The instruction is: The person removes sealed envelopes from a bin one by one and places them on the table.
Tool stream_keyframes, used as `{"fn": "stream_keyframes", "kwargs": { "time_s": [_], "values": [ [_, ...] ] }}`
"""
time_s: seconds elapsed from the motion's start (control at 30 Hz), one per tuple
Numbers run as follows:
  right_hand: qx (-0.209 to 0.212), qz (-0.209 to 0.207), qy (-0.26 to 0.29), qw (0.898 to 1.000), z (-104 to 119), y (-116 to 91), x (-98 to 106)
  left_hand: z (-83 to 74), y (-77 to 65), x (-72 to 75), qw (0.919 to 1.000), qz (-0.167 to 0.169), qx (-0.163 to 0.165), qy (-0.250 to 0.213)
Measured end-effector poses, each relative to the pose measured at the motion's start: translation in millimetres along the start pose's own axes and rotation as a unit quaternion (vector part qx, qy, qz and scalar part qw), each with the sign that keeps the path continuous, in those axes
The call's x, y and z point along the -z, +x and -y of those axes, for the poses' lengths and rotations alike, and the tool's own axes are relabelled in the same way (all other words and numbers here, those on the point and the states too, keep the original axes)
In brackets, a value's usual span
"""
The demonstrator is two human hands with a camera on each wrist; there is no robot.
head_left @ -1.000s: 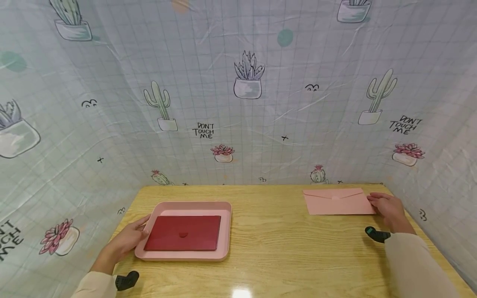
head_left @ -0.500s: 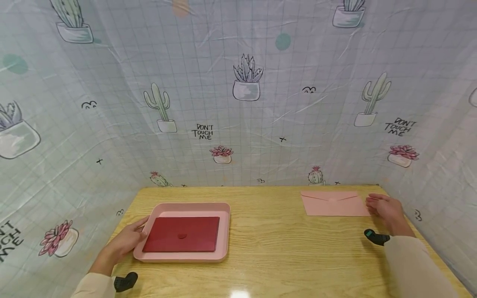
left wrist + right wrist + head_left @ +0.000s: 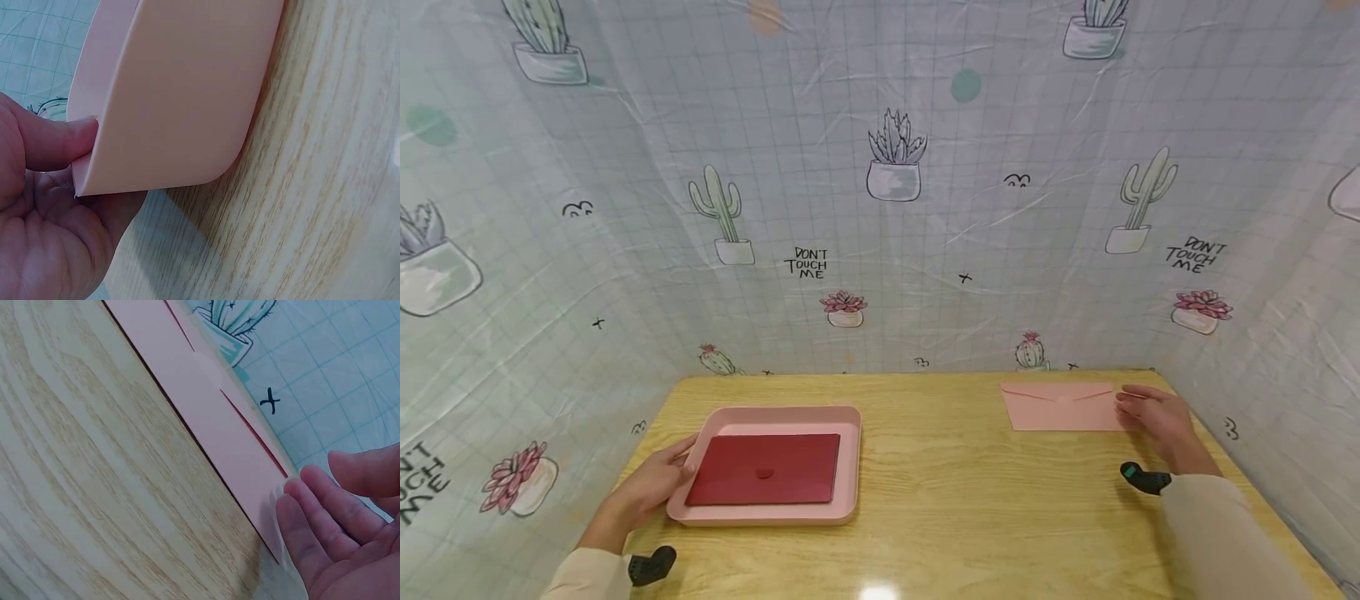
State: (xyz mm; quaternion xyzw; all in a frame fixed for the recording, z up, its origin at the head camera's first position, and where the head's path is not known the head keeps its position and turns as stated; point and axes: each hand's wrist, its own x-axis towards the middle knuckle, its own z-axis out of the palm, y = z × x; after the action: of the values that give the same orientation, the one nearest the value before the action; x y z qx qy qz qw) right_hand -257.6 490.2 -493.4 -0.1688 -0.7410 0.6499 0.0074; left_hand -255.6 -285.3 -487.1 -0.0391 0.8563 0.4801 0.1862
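Note:
My left hand (image 3: 658,482) grips the left side of a shallow pink tray (image 3: 854,467). In the left wrist view the thumb lies over the rim of the tray (image 3: 181,94), with fingers beneath the corner. Inside the tray lies a dark red envelope (image 3: 763,469) with a small rounded tab. At the far right a light pink envelope (image 3: 1060,412) lies flat with its flap upward. My right hand (image 3: 1161,421) is at its right end, holding nothing. In the right wrist view the fingertips (image 3: 289,503) are by the envelope's end, thumb apart; whether they touch it I cannot tell.
A wooden table (image 3: 940,500) bears everything, its surface extending between tray and pink envelope. A cactus-print curtain (image 3: 820,208) hangs behind the table's back edge and along both sides. Each wrist wears a black device (image 3: 651,567).
My right hand has shifted slightly left relative to the pink envelope's right end. The head view has turned a little rightward. My left hand stays on the tray.

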Motion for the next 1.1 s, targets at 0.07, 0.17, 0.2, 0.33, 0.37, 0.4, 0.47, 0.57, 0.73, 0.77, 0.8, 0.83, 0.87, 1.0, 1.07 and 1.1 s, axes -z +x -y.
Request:
{"fn": "stream_keyframes", "kwargs": {
  "time_s": [0.07,0.17,0.2,0.33,0.37,0.4,0.47,0.57,0.73,0.77,0.8,0.83,0.87,1.0,1.07,1.1],
  "values": [
    [0.004,0.005,0.001,1.0,0,-1,-3,-1.1,0.1,0.2,1.0,-0.003,0.001,0.001],
    [0.007,0.013,0.023,1.0,0,-2,-6,-1.2,0.3,-0.6,1.0,-0.001,0.0,-0.002],
    [0.008,0.015,0.026,1.0,-1,-3,-7,-1.1,0.4,-1.1,1.0,0.0,-0.001,-0.003],
    [0.016,0.021,0.044,0.999,-1,-8,-12,-0.2,0.1,-2.9,0.9999,0.005,-0.006,-0.007],
    [0.019,0.022,0.046,0.999,-1,-9,-14,0.0,-0.1,-3.1,1.0,0.002,-0.007,-0.005],
    [0.023,0.026,0.045,0.998,-1,-9,-16,0.3,-0.4,-3.3,1.0,0.0,-0.007,-0.005],
    [0.032,0.032,0.049,0.998,0,-10,-20,0.6,-1.0,-3.3,1.0,-0.003,-0.007,-0.002],
    [0.044,0.041,0.05,0.997,0,-11,-25,1.3,-1.0,-2.7,0.9999,-0.005,-0.01,0.001],
    [0.059,0.046,0.054,0.996,0,-12,-32,1.8,-0.9,-2.7,0.9999,-0.005,-0.014,0.0],
    [0.061,0.049,0.056,0.995,0,-12,-33,1.8,-1.1,-2.7,0.9999,-0.005,-0.014,-0.001],
    [0.062,0.051,0.057,0.995,0,-12,-35,1.8,-1.2,-2.9,0.9999,-0.007,-0.013,0.001],
    [0.062,0.053,0.06,0.995,0,-13,-36,1.9,-1.3,-2.8,0.9999,-0.008,-0.012,0.002],
    [0.063,0.056,0.065,0.994,0,-13,-38,2.1,-1.4,-2.6,0.9999,-0.008,-0.011,0.003],
    [0.064,0.06,0.06,0.994,0,-15,-43,2.1,-1.2,-1.1,0.9999,-0.008,-0.01,0.001],
    [0.064,0.067,0.062,0.994,0,-16,-45,1.9,-1.5,-0.1,0.9999,-0.006,-0.01,-0.003],
    [0.064,0.07,0.06,0.994,0,-16,-46,1.9,-1.7,0.3,0.9999,-0.006,-0.01,-0.003]
  ]
}}
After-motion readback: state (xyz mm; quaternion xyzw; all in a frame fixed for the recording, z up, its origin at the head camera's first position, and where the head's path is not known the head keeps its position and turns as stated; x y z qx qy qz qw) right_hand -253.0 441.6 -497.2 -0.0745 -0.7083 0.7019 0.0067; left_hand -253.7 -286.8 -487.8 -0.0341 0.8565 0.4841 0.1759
